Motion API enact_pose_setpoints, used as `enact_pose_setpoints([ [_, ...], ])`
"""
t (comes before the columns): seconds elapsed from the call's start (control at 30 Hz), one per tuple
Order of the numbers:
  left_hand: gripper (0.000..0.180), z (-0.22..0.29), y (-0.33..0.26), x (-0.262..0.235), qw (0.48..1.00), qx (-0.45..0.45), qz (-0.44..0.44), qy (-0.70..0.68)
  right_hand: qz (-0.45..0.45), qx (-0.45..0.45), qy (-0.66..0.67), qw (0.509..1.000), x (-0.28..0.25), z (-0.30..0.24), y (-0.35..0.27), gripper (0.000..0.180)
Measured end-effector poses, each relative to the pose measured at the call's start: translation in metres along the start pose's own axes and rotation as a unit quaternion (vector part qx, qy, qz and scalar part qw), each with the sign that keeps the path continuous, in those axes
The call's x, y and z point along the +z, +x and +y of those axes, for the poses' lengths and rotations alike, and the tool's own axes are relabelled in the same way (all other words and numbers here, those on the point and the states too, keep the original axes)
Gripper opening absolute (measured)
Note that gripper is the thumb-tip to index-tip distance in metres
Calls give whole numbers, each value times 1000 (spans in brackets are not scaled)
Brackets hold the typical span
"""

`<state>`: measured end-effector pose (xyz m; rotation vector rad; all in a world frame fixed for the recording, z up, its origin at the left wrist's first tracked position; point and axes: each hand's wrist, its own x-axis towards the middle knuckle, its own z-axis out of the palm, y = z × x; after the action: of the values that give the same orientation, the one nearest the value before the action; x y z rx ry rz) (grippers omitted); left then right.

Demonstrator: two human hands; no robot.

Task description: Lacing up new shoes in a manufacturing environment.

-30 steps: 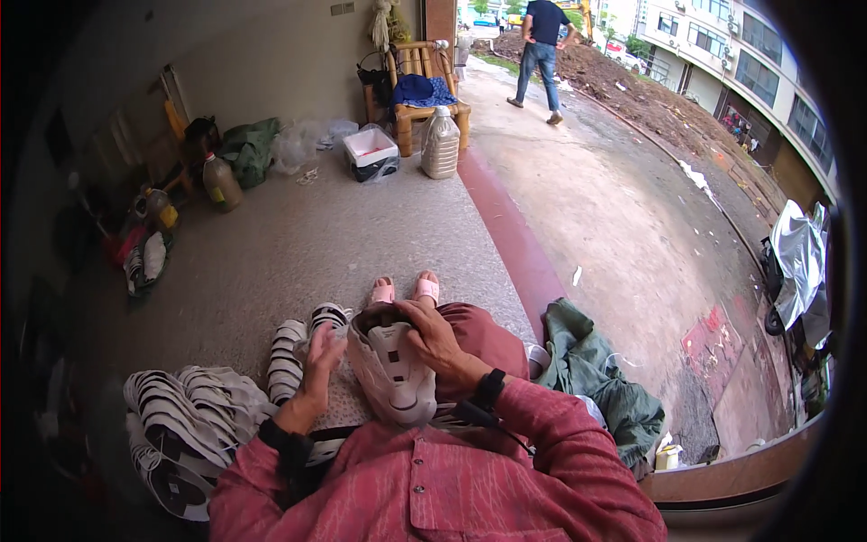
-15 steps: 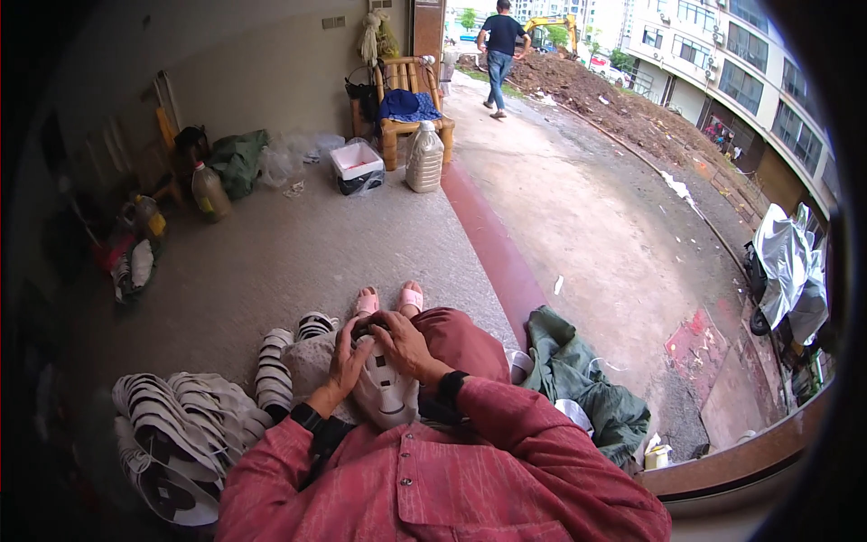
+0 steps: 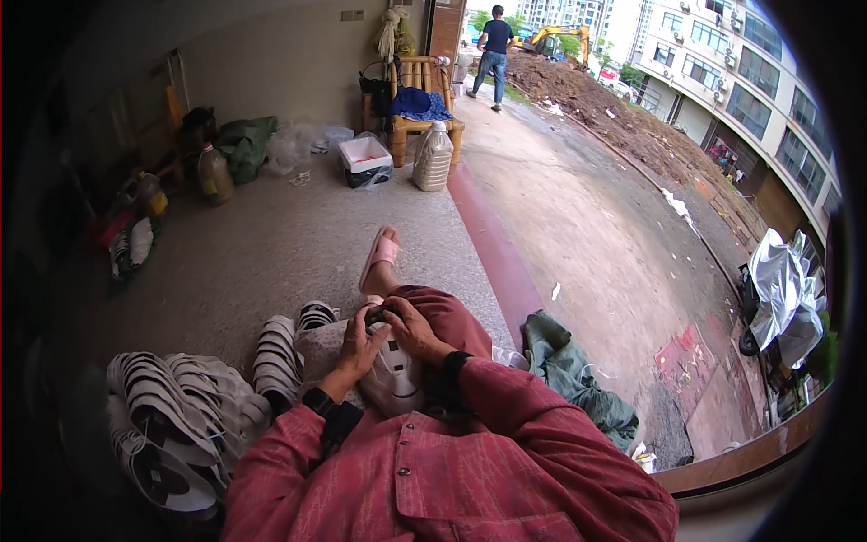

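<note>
On my lap lies a white shoe upper (image 3: 395,369) with small dark openings along it. Its far end is between my two hands. My left hand (image 3: 360,347) is closed on the left side of that end, fingers curled over it. From the right, my right hand (image 3: 414,331) closes on the same end, its fingertips meeting those of the left over a dark part. The fingers hide most of this spot. Left of my legs, white shoe uppers stand nested in a short stack (image 3: 277,357) and a larger pile (image 3: 185,406).
Green cloth (image 3: 578,379) lies by my right side. Ahead are a bamboo chair (image 3: 424,126), a large plastic jug (image 3: 433,158), a white box (image 3: 366,155) and an oil bottle (image 3: 215,176). A person (image 3: 494,59) walks outside near a dirt mound (image 3: 587,99).
One pink-slippered foot has lifted and swung forward, and the right knee has shifted. Both hands stay on the upper's far end, slightly shifted. The person outside has taken a step.
</note>
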<state>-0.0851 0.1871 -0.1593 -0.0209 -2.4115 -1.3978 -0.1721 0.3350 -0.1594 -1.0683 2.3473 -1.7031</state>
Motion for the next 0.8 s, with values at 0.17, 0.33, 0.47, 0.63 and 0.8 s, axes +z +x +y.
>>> enact_pose_setpoints([
  [0.17, 73, -9, -3, -3, 999, -30, 8, 27, -36, -6, 39, 999, 3, -8, 3, 31],
  [0.33, 77, -12, 4, -2, 999, -16, -3, 46, 20, -96, -164, 982, -23, -14, 5, 25],
  [0.47, 77, -4, 6, -9, 998, -22, -39, 33, -25, 87, 386, 918, -81, -122, 1, 23],
  [0.63, 72, 40, -1, -18, 936, 177, 59, 300, -106, -106, 505, 850, -157, -266, -33, 8],
  [0.8, 56, 70, 17, 1, 914, 321, -149, 196, -96, -276, 585, 756, -191, -283, -46, 6],
])
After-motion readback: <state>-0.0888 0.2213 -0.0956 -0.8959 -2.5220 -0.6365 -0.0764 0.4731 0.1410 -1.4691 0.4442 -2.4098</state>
